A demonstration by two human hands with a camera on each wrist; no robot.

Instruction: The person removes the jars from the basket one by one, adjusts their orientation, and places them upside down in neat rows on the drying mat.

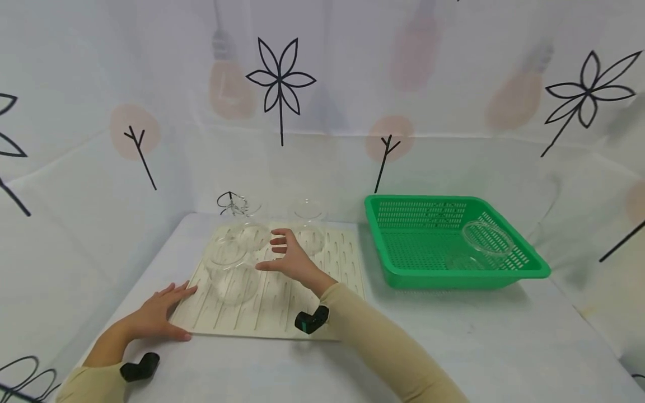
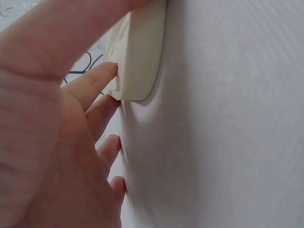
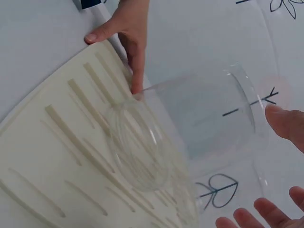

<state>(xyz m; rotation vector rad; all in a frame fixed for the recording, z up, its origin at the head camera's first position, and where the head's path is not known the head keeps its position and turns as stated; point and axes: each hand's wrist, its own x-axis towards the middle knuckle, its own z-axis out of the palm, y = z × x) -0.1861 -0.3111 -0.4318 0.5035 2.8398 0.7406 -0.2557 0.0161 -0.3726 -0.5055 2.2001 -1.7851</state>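
Observation:
A clear plastic jar [image 1: 234, 282] stands upright on a cream ribbed drying mat [image 1: 282, 313], at its left side. My right hand [image 1: 294, 258] is beside this jar, thumb and fingers spread apart. In the right wrist view, the thumb [image 3: 287, 124] is right at the jar's [image 3: 204, 118] rim, and the other fingers stay away from the wall. My left hand [image 1: 156, 313] rests at the mat's front left corner, its thumb along the front edge and its fingers stretched along the left side. The left wrist view shows fingertips against the mat's edge [image 2: 142, 52].
More clear jars stand behind on the mat, one at back left [image 1: 257, 235] and one at back right [image 1: 309, 238]. A green perforated basket [image 1: 453, 281] sits to the right on the white table, holding another clear jar [image 1: 486, 240]. A patterned white cloth [image 1: 327, 101] hangs behind.

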